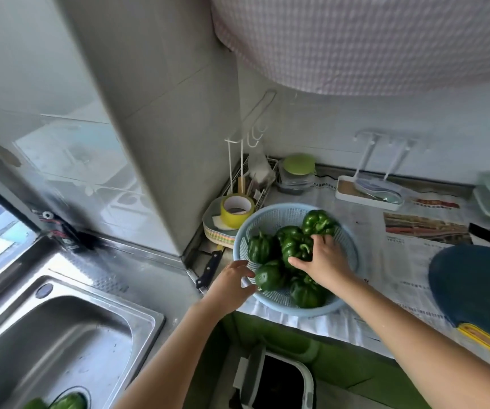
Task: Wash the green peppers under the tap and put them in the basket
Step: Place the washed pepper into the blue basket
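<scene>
Basket [348, 242], blue, on desk [385, 278]: five green peppers [319, 222]. Right grip [323, 261] cupped round centre pepper [294, 246]. Left grip [232, 284] at rim, 8 o'clock; hold cannot be told. Sink peppers [68, 402] at 7 o'clock, nearer left grip.

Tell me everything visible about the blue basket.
The basket is a round, pale blue colander, plastic by its look, with perforated walls and a smooth rim. It sits upright on the newspaper covering the counter, near the front edge. Several green peppers fill it. The left hand meets its near-left rim, though whether it grips is unclear. The right hand reaches inside, gripping the middle pepper.
</scene>
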